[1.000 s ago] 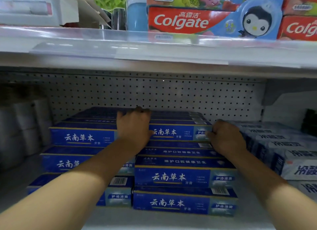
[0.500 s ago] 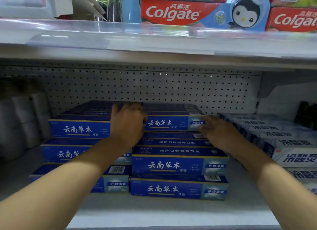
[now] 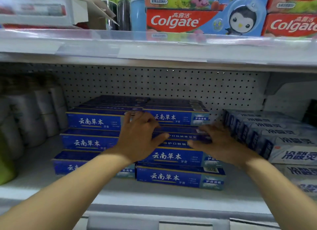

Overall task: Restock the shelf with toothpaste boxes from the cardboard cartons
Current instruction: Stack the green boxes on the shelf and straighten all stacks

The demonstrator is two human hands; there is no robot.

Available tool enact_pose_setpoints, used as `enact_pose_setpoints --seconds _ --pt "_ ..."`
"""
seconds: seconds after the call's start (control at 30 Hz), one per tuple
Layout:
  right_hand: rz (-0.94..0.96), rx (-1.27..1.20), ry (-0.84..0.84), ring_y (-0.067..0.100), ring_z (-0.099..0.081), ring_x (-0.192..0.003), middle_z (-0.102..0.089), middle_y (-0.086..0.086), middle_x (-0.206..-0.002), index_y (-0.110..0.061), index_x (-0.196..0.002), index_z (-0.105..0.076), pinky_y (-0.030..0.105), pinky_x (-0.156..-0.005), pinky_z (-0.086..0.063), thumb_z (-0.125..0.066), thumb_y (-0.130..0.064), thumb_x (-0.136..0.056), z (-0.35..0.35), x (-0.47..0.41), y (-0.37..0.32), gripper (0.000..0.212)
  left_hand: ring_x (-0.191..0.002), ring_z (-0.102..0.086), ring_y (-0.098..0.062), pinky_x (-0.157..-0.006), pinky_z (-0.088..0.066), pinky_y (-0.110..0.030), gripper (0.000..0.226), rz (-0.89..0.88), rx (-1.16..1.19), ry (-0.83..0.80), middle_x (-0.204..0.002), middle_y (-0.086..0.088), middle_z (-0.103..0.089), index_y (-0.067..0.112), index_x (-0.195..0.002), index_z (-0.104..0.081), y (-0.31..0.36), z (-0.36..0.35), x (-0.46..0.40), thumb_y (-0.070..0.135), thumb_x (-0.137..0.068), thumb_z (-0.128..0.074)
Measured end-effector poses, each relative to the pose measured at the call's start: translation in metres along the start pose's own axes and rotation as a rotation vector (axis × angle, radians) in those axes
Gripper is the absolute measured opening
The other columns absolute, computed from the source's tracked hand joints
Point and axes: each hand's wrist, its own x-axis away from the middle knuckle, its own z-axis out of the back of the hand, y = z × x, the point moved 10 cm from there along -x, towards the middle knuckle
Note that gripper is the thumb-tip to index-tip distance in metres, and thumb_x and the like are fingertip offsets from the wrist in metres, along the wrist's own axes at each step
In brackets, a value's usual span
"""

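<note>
Loosening from their curled hold of a second ago, both hands now lie with fingers spread over the stacked blue toothpaste boxes [image 3: 173,156] at the centre of the frame. A second back the knuckles were bent over the top row; now the fingers are straighter and fanned, so the boxes look set down and squared, and I judge this batch placed, with the next trip to a carton (none in view) still to come.

The left hand [image 3: 139,137] reaches in from the lower left, forearm sloping up, palm down; its fingertips touch the seam between the left and right top boxes, thumb stretched to the right across a lower box. Its grip is spread, pinching nothing. The right hand [image 3: 217,140] comes in from the lower right, palm down, fingers splayed flat along the right end of the stack, just beside the grey-white boxes [image 3: 281,140] at the right of the frame. Its grip is also spread and flat, pressing rather than holding.

The blue boxes sit in two stepped columns on the white shelf [image 3: 154,195], against the pegboard back panel [image 3: 154,85]; red Colgate boxes [image 3: 188,20] stand on the shelf above.
</note>
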Motion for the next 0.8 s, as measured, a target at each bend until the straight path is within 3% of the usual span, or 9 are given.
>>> enact_pose_setpoints --seconds 0.07,0.2,0.27,0.33,0.4,0.47,0.5,0.57,0.8 --pt "0.005 -0.026 0.019 0.018 -0.038 -0.126 -0.044 -0.002 -0.130 -0.042 -0.106 -0.046 0.040 -0.108 -0.034 -0.053 -0.072 -0.070 0.000 0.000 -0.004 0.047 -0.106 -0.056 -0.021 -0.100 -0.032 -0.052 0.067 -0.011 -0.032 -0.058 -0.099 0.005 -0.066 0.023 -0.089 -0.073 0.004 -0.004 0.004 0.067 -0.080 -0.024" --pt "0.018 0.039 0.086 0.019 -0.042 -0.124 -0.044 -0.001 -0.130 -0.032 -0.122 -0.052 0.041 -0.104 -0.039 -0.031 -0.095 -0.039 0.002 -0.007 0.000 0.106 -0.123 -0.040 -0.012 -0.111 -0.015 -0.049 0.072 0.026 -0.085 -0.175 -0.116 0.012 -0.060 0.027 -0.105 -0.069 0.006 -0.009 0.004 0.067 -0.079 -0.015" --pt "0.018 0.025 0.097 0.021 -0.039 -0.127 -0.043 0.001 -0.132 -0.029 -0.128 -0.050 0.042 -0.105 -0.037 -0.027 -0.097 -0.041 0.004 -0.006 0.003 0.113 -0.125 -0.041 -0.015 -0.110 -0.019 -0.051 0.073 0.027 -0.023 -0.134 -0.120 0.008 -0.059 0.023 -0.104 -0.070 0.006 -0.003 0.007 0.068 -0.079 -0.017" --pt "0.063 -0.002 0.127 0.020 -0.035 -0.129 -0.046 0.001 -0.133 -0.030 -0.128 -0.052 0.039 -0.106 -0.034 -0.031 -0.096 -0.052 0.009 0.000 -0.004 0.103 -0.121 -0.048 -0.022 -0.103 -0.029 -0.053 0.065 0.019 0.035 -0.070 -0.119 0.002 -0.062 0.018 -0.098 -0.072 0.002 0.008 0.013 0.061 -0.080 -0.027" --pt "0.103 -0.024 0.154 0.019 -0.033 -0.129 -0.046 0.002 -0.131 -0.028 -0.127 -0.053 0.032 -0.104 -0.031 -0.048 -0.075 -0.073 0.015 0.009 -0.013 0.072 -0.112 -0.057 -0.028 -0.093 -0.040 -0.051 0.051 0.024 0.056 -0.006 -0.114 -0.003 -0.065 0.015 -0.094 -0.073 -0.007 0.024 0.021 0.050 -0.080 -0.038" --pt "0.123 0.000 0.161 0.017 -0.032 -0.129 -0.042 0.000 -0.130 -0.027 -0.126 -0.052 0.030 -0.104 -0.029 -0.056 -0.060 -0.079 0.018 0.017 -0.021 0.057 -0.102 -0.061 -0.033 -0.084 -0.045 -0.046 0.033 0.050 0.050 0.023 -0.107 -0.008 -0.067 0.011 -0.094 -0.072 -0.017 0.038 0.027 0.033 -0.081 -0.052" --pt "0.122 0.041 0.151 0.018 -0.032 -0.128 -0.040 -0.002 -0.131 -0.029 -0.125 -0.052 0.031 -0.105 -0.030 -0.057 -0.061 -0.077 0.017 0.020 -0.025 0.057 -0.102 -0.060 -0.034 -0.085 -0.044 -0.044 0.024 0.072 0.040 0.037 -0.108 -0.009 -0.066 0.010 -0.099 -0.070 -0.024 0.042 0.031 0.022 -0.081 -0.058" --pt "0.116 0.140 0.125 0.019 -0.033 -0.127 -0.038 -0.004 -0.131 -0.034 -0.120 -0.052 0.036 -0.106 -0.032 -0.057 -0.065 -0.074 0.011 0.025 -0.032 0.056 -0.114 -0.050 -0.033 -0.094 -0.037 -0.040 0.030 0.142 0.050 -0.012 -0.120 -0.007 -0.060 0.011 -0.114 -0.065 -0.035 0.044 0.038 0.007 -0.084 -0.060" --pt "0.024 0.209 0.137 0.019 -0.031 -0.130 -0.038 -0.006 -0.136 -0.032 -0.118 -0.051 0.036 -0.105 -0.024 -0.062 -0.057 -0.078 0.000 0.031 -0.033 0.048 -0.131 -0.032 -0.019 -0.108 -0.022 -0.033 0.040 0.173 0.028 -0.177 -0.139 0.004 -0.042 0.026 -0.134 -0.044 -0.045 0.029 0.050 0.025 -0.094 -0.051"
